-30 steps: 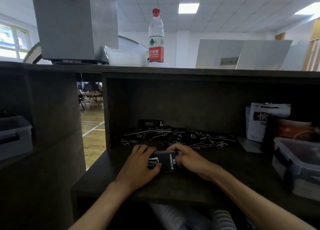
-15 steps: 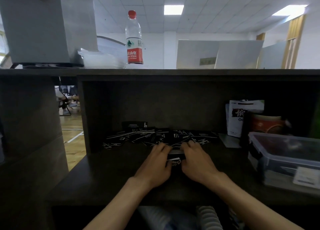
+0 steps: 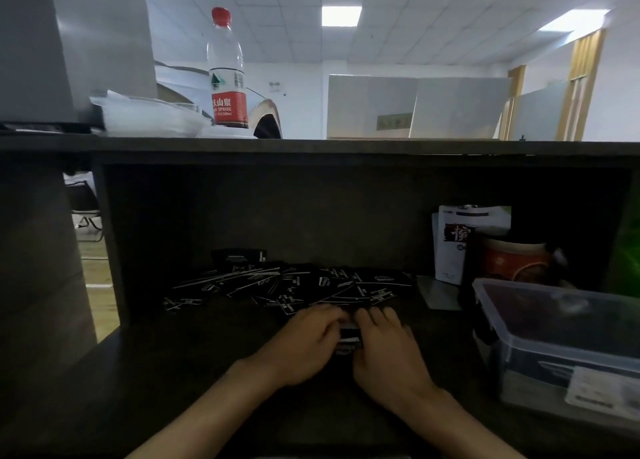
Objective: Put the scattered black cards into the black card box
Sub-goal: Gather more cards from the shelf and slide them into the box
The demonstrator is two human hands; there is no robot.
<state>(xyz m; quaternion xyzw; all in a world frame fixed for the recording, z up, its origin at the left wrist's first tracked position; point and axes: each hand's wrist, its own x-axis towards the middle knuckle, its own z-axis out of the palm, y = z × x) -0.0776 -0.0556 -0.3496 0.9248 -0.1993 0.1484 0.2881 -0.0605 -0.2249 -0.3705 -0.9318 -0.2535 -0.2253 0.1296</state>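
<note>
Both of the person's hands rest side by side on the dark desk surface (image 3: 173,372), toward its middle and just in front of the spread of cards. The left hand (image 3: 304,344) and the right hand (image 3: 388,351) close in from either side on a small black object with white edges, the black card box (image 3: 348,337). Only a narrow strip of it shows between them, so whether it is the box itself or a stack of cards I cannot tell for certain. Each hand's fingers are curled round its side of that object, gripping it; the fingertips reach forward to the nearest cards.

The scattered black cards (image 3: 294,285) lie in a loose overlapping heap along the back of the desk, below the upper shelf (image 3: 346,147), with white lettering and white edges showing. A second dark box-like piece (image 3: 239,256) stands behind the heap, against the back panel.

Toward the right edge of the desk sits a clear plastic container (image 3: 561,337) with a lid, and behind it a red-brown cup (image 3: 516,261) and a white packet (image 3: 457,244) standing upright. On the shelf top stands a water bottle (image 3: 227,74) with a red cap and red label, beside a clear plastic tray (image 3: 149,117).
</note>
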